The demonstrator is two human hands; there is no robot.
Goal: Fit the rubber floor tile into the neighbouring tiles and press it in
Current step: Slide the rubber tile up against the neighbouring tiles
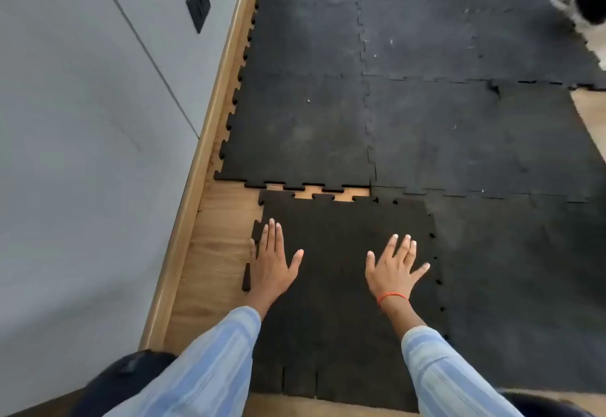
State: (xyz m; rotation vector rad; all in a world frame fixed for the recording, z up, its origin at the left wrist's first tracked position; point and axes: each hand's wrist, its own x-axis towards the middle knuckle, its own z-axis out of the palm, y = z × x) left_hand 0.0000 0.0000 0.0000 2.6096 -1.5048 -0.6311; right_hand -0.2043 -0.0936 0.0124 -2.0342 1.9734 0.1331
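A loose black rubber tile (334, 285) with jigsaw edges lies on the wooden floor in front of me. Its far teeth sit just short of the laid tile ahead (301, 141), with a strip of bare wood showing in the gap. Its right edge overlaps or abuts the laid tile to the right (518, 285); small holes show along that seam. My left hand (270, 264) rests flat on the tile near its left edge, fingers spread. My right hand (393, 272), with an orange band at the wrist, lies flat on the tile's right part, fingers spread.
A grey wall (82, 154) with a wooden skirting board (196, 187) runs along the left, with a dark socket plate (198, 3) on it. Bare wooden floor (219, 252) lies between skirting and tile. Laid black tiles cover the floor ahead. A dark blurred thing (590, 0) sits at the top right.
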